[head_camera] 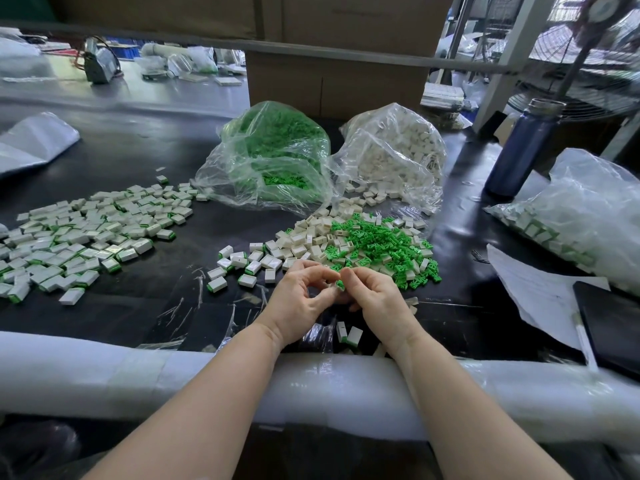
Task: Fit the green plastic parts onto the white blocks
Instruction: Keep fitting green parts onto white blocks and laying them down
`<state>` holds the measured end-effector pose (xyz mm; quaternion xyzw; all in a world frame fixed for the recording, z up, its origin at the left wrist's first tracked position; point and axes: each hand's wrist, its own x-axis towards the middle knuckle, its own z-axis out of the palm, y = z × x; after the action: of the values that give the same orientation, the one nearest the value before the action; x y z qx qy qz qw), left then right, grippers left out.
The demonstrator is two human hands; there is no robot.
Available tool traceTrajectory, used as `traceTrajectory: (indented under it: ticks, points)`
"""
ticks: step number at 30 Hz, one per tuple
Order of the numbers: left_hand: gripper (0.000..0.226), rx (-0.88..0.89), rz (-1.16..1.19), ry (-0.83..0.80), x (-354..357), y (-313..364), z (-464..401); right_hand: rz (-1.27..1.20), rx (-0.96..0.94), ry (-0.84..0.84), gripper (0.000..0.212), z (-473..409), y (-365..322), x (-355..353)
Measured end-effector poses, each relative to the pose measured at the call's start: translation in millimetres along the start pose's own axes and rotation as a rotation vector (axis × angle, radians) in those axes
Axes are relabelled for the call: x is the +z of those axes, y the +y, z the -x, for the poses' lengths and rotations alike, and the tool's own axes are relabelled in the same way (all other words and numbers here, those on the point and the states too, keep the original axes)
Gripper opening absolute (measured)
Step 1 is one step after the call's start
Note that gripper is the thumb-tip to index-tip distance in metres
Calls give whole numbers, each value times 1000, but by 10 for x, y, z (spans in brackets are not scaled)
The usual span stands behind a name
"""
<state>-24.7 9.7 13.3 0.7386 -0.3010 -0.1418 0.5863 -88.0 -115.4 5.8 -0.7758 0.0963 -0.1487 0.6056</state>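
Note:
My left hand [300,295] and my right hand [375,296] meet just above the black table, fingers curled toward each other. Between their fingertips sits a small green plastic part [340,285], pinched by my right hand. My left hand's fingers pinch a small white block [331,291], mostly hidden. Just beyond the hands lies a loose heap of green parts [384,249] mixed with white blocks [304,242]. A spread of assembled white blocks with green edges [83,237] covers the table's left. Two assembled blocks [348,335] lie between my wrists.
A clear bag of green parts [273,157] and a clear bag of white blocks [398,154] stand behind the heap. At right are a blue bottle [523,150], another filled bag [585,216], papers [540,292] and a dark tablet [613,323]. White foam padding [138,379] lines the near edge.

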Motion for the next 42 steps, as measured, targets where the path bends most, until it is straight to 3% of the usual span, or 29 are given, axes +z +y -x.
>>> traceTrajectory:
  ticks: [3, 9, 15, 32, 38, 42]
  points:
    - [22, 11, -15, -32, -6, 6, 9, 13, -7, -52, 27, 7, -21, -8]
    - [20, 26, -126, -74, 2, -9, 14, -90, -3, -96, 18, 19, -52, -12]
    - [26, 30, -205, -108, 8, -24, 1, -38, -11, -85, 14, 22, -43, -16]
    - [15, 31, -240, -138, 25, -43, -12, -19, -24, -55, 21, 30, -32, -9]
    - [10, 36, -183, -62, 14, -66, -22, -27, -35, -12, 26, 19, -31, 14]
    - [4, 32, -165, 8, 14, -85, -36, -84, -39, 69, 12, 8, -3, -4]
